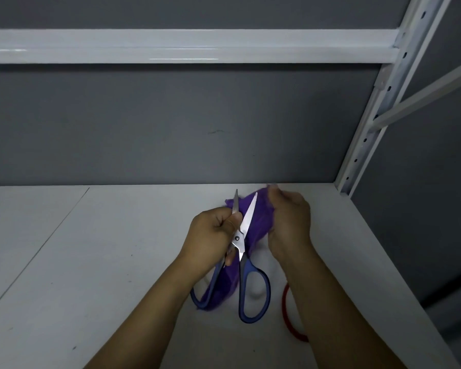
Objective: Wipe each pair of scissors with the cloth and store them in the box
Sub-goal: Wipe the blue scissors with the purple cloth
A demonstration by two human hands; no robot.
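Note:
Blue-handled scissors [244, 267] with silver blades spread apart are held above the white shelf. My left hand [210, 235] grips them around the left blade and near the pivot. A purple cloth [253, 222] lies bunched behind the blades and hangs down between the handles. My right hand [289, 222] holds the cloth's upper part to the right of the blades. No box is in view.
A red ring-shaped object [286, 312] lies on the white shelf board [104, 262], partly hidden by my right forearm. A grey back wall, a white crossbeam [186, 46] above and a perforated metal upright [367, 123] at the right bound the space.

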